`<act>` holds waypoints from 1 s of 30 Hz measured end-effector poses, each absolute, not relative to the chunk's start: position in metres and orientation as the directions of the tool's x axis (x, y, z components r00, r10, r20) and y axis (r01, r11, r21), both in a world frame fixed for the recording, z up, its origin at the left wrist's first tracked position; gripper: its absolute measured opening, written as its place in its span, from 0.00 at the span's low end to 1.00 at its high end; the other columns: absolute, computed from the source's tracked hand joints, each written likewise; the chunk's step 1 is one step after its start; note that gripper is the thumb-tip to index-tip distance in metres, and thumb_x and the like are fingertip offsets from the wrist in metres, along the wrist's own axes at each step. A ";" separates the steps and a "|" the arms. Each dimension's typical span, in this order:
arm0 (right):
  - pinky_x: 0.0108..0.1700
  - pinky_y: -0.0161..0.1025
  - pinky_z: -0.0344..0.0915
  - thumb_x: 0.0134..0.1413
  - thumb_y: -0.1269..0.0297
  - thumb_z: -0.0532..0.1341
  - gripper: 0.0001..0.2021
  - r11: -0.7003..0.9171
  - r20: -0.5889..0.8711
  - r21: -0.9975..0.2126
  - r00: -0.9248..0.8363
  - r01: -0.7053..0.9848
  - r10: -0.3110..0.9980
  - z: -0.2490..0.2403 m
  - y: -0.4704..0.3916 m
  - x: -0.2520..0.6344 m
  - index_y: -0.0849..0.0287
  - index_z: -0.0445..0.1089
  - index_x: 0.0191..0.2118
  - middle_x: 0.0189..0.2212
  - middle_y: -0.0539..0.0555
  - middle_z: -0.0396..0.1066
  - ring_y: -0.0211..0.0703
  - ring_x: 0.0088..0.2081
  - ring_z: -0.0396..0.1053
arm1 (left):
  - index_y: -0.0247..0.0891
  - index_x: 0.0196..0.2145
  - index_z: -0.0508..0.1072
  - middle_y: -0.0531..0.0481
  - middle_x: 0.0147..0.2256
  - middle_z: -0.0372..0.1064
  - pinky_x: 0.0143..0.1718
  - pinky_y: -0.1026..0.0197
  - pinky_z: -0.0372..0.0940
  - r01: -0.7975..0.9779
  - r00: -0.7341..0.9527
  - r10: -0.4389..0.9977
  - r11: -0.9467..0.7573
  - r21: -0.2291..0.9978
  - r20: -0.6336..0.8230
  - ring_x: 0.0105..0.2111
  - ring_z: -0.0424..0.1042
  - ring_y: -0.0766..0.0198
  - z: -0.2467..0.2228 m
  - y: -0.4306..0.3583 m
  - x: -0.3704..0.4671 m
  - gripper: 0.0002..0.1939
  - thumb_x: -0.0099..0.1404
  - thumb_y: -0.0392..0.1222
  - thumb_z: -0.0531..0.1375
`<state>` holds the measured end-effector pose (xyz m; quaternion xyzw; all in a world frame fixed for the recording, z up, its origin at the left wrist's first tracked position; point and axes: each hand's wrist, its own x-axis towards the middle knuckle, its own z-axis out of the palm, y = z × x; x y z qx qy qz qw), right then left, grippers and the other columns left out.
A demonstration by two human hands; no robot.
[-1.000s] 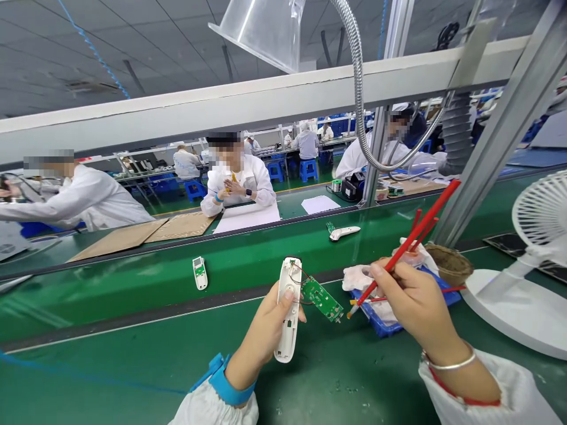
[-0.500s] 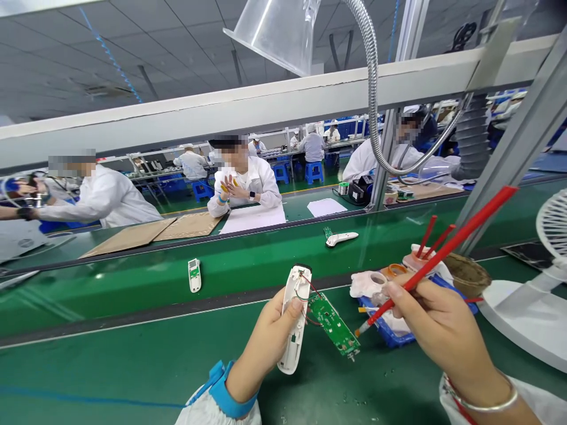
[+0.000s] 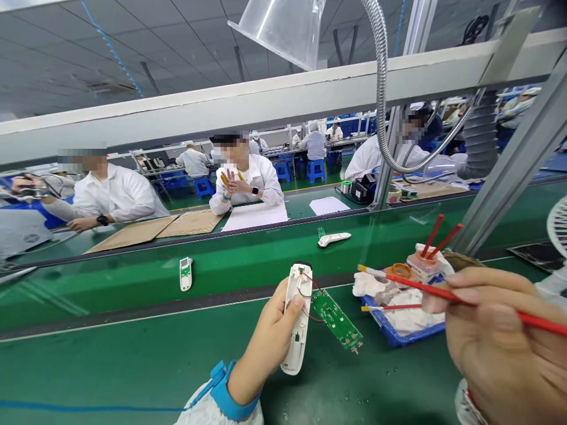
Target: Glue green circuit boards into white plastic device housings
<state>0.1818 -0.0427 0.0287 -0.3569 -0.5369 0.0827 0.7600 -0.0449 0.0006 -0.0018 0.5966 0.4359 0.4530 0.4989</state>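
Note:
My left hand [image 3: 271, 332] grips a long white plastic housing [image 3: 296, 348], its open inner side facing me and the thumb on its edge. From the housing, thin red and dark wires lead to a green circuit board [image 3: 337, 320], which hangs tilted to the right, untouched by my fingers. My right hand [image 3: 500, 330], at the right and partly blurred, is closed around a red-handled brush [image 3: 416, 285]. The brush points left, its bristles above the blue tray [image 3: 401, 341], apart from the board.
The tray holds white cloths [image 3: 411, 313], another red brush and a jar [image 3: 425, 265] with red sticks. Beyond the near edge, a green belt [image 3: 248, 265] carries two white devices [image 3: 186, 274]. People in white sit opposite. A white fan stands at the right.
My right hand has moved right and nearer, taking the brush tip off the board's lower end and up over the tray. My left hand still holds the housing. Both belt devices have shifted left.

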 end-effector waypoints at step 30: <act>0.39 0.36 0.68 0.56 0.79 0.54 0.09 0.809 0.856 -0.298 -0.234 0.507 0.462 0.015 -0.021 0.164 0.61 0.64 0.40 0.33 0.55 0.69 0.41 0.37 0.70 | 0.38 0.35 0.71 0.52 0.27 0.68 0.29 0.65 0.58 0.003 0.146 0.988 -0.059 0.998 0.058 0.27 0.64 0.65 -0.009 -0.001 -0.038 0.15 0.61 0.53 0.57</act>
